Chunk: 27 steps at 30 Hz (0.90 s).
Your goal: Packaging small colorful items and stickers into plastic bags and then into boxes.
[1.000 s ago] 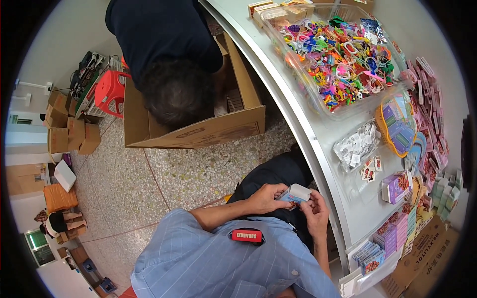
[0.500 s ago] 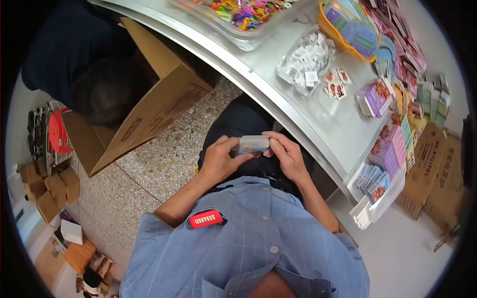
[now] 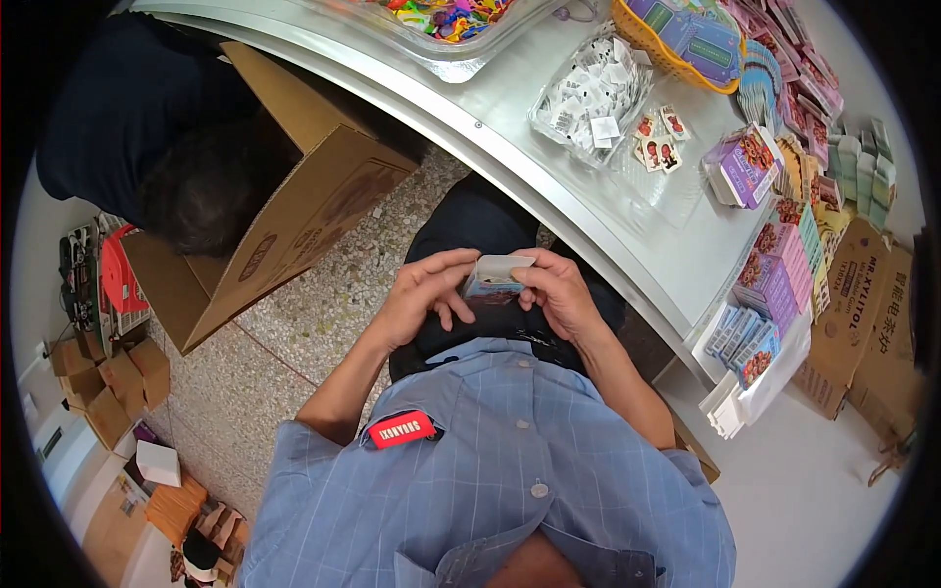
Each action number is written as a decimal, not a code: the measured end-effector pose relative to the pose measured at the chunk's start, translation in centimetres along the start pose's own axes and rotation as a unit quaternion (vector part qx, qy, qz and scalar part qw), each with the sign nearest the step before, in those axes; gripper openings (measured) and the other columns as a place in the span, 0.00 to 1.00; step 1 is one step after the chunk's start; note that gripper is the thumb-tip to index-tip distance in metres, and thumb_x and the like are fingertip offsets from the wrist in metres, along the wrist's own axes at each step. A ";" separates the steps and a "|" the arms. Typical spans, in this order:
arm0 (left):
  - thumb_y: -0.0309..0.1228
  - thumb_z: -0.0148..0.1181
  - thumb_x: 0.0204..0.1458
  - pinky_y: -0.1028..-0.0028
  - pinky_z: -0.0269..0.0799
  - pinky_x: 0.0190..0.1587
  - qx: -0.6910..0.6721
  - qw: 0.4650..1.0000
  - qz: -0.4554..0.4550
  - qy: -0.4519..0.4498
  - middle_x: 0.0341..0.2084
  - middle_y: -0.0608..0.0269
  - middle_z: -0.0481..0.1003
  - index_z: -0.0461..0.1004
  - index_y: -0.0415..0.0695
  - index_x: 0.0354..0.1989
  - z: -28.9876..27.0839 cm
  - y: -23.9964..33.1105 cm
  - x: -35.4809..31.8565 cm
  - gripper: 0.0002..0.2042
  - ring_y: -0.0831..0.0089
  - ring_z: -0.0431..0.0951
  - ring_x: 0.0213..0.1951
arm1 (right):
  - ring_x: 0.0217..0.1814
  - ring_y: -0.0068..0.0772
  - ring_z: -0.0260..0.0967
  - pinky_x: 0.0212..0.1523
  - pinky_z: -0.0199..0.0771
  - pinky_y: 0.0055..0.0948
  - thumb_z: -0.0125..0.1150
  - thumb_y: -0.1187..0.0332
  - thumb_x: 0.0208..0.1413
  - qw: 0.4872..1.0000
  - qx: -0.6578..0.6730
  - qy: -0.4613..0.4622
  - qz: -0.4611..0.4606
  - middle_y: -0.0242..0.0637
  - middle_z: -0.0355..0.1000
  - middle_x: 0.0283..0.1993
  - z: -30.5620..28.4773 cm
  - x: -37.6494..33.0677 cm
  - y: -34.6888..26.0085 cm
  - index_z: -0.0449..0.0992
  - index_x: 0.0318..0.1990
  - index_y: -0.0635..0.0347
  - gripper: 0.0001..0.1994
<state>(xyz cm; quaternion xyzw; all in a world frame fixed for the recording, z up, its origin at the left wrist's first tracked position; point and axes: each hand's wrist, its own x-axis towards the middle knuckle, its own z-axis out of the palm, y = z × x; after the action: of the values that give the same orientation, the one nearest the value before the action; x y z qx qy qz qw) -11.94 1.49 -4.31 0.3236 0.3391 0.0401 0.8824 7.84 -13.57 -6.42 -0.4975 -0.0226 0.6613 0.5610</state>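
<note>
A small cardboard carton [image 3: 493,286] with a raised pale flap is in front of me, above my dark-trousered lap. My right hand [image 3: 559,296] grips its right side, thumb and fingers pinching the edge beside the flap. At the carton's left edge is my left hand [image 3: 420,296], its fingers apart. Its upper fingertips reach the flap corner, while the lower fingers hang free below. The carton's contents cannot be made out.
The metal-edged table [image 3: 627,230] carries a bag of small white packets [image 3: 593,93], picture cards [image 3: 659,144], a yellow basket [image 3: 676,59], a purple carton [image 3: 742,169] and a tray of colourful pieces [image 3: 451,22]. A person [image 3: 201,191] bends into a large cardboard box [image 3: 294,230] at left.
My left fingers have loosened from the carton and spread apart. The carton has tilted, with its pale flap now standing higher, and my right hand still holds it.
</note>
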 end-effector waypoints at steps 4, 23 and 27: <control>0.33 0.58 0.64 0.82 0.76 0.24 0.063 0.997 -0.017 0.038 0.42 0.55 0.81 0.75 0.36 0.55 -0.2 -0.4 0.7 0.16 0.69 0.86 0.34 | 0.26 0.16 0.66 0.27 0.68 0.18 0.64 0.69 0.60 0.999 -0.037 0.009 -0.026 0.31 0.75 0.34 1.3 0.4 -0.2 0.80 0.47 0.65 0.11; 0.24 0.62 0.58 0.78 0.82 0.27 0.087 0.995 -0.014 0.057 0.35 0.55 0.81 0.78 0.37 0.48 -0.1 0.1 1.9 0.11 0.70 0.84 0.27 | 0.26 0.17 0.68 0.28 0.71 0.20 0.61 0.70 0.63 0.996 -0.047 -0.017 -0.073 0.33 0.76 0.35 0.7 0.8 0.6 0.79 0.51 0.66 0.13; 0.23 0.61 0.60 0.78 0.82 0.29 0.144 0.985 0.085 0.050 0.36 0.54 0.82 0.78 0.35 0.50 -0.2 -1.1 2.3 0.11 0.72 0.84 0.28 | 0.26 0.19 0.69 0.30 0.74 0.21 0.61 0.73 0.62 0.991 -0.061 0.044 -0.114 0.37 0.76 0.39 0.3 1.5 1.4 0.80 0.50 0.67 0.11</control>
<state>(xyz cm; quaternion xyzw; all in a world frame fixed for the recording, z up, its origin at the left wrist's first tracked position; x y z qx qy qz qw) -10.41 1.43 -6.38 0.4729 0.3561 0.0814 0.8019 6.81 -12.75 -8.05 -0.5533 -0.0949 0.5682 0.6017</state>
